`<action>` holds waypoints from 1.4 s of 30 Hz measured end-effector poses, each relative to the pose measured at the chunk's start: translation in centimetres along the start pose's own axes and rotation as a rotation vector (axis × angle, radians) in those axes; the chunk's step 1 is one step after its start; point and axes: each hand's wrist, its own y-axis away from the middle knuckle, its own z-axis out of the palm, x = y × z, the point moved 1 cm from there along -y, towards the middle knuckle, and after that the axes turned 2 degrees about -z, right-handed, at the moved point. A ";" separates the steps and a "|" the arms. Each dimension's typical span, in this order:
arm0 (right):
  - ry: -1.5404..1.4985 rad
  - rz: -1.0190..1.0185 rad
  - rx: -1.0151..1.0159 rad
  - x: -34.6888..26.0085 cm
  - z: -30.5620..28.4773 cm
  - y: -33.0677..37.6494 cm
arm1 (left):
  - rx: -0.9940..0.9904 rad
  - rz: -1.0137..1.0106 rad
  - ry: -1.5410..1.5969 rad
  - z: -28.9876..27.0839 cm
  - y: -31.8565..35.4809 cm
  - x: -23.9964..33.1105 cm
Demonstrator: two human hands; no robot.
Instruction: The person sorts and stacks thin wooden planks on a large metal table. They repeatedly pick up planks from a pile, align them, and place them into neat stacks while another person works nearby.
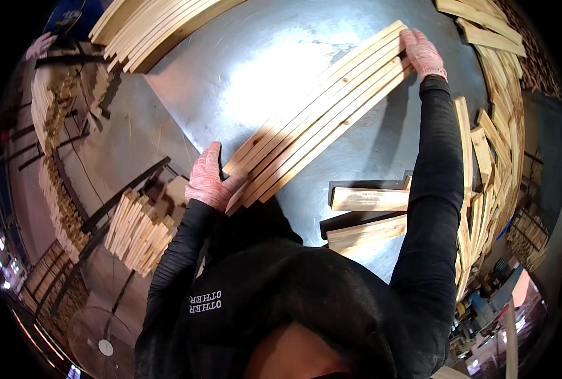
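Observation:
Several pale wooden slats (pixel 322 120) lie side by side in a slanting row over the grey metal table, their lower left ends uneven. My left hand (pixel 210 180), in a pinkish knit glove, is at their near left end. Its fingers stretch upward, apart from the thumb, which touches the slat ends. At the far right end my right hand (pixel 423 54), gloved alike, has its fingers bent over the slat ends; the fingertips are partly hidden.
Metal table (pixel 192 88) beneath the slats. Short boards (pixel 369 199) lie near my right forearm. A long heap of slats (pixel 502 126) lines the right side. Stacked boards (pixel 161 31) stand at the far left; another stack (pixel 140 230) is beside my left arm. A fan (pixel 106 347) is at lower left.

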 end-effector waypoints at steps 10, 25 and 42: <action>-0.568 -0.027 0.252 -8.5 -4.5 7.3 | 0.218 -0.069 0.800 5.4 3.1 0.1; -2.158 -0.232 0.147 -4.1 -12.5 16.5 | 0.087 0.005 0.530 -1.9 6.3 -5.4; -1.733 0.234 0.449 10.6 -2.3 52.3 | 0.114 0.426 1.474 -5.6 -6.3 12.3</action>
